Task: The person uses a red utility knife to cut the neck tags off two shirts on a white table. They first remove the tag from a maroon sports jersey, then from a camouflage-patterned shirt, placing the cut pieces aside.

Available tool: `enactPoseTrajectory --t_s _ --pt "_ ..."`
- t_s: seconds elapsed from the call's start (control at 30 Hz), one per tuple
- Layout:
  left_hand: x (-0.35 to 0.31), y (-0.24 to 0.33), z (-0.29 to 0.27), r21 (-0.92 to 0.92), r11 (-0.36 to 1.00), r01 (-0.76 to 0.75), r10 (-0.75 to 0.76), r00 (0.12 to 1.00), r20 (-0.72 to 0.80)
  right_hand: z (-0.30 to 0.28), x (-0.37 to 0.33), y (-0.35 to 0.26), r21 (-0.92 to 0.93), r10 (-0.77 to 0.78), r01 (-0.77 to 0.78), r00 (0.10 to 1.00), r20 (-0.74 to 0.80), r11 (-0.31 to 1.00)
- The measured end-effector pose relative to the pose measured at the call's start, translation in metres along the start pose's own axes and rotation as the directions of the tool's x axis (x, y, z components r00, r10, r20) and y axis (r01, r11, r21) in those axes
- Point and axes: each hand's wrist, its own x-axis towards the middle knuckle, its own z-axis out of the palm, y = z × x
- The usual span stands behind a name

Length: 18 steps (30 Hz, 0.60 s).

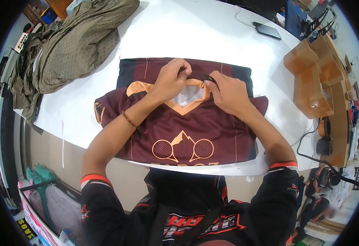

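Note:
A maroon jersey (pixel 187 125) with an orange V-neck collar (pixel 182 109) lies folded on the table in front of me, its printed chest toward me. My left hand (pixel 172 80) is closed at the collar's left side, thumb and fingers pinched together; whatever they hold is too small to make out. At the collar's right side my right hand (pixel 227 92) is closed around a small dark tool (pixel 208 78), mostly hidden by the fingers. The tool's dark tip points toward my left hand. White lining shows inside the neck opening.
The white table (pixel 175 33) carries a heap of olive-green fabric (pixel 77 49) at the far left. A phone (pixel 267 30) with a cable lies at the far right. Cardboard boxes (pixel 316 78) stand along the right edge, with a black cable (pixel 331 164) below them.

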Motion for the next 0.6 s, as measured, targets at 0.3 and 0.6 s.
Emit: enactPoseTrajectory --t_s 0.3,0.6 --pt "0.000 -0.002 -0.016 0.010 0.994 -0.108 0.108 0.994 -0.011 0.010 0.027 -0.015 -0.089 -0.084 0.094 0.990 0.111 0.992" --pt "0.000 -0.001 -0.014 -0.036 0.998 -0.049 0.049 0.999 -0.010 0.015 0.026 -0.018 -0.105 -0.074 0.086 0.990 0.117 0.991"
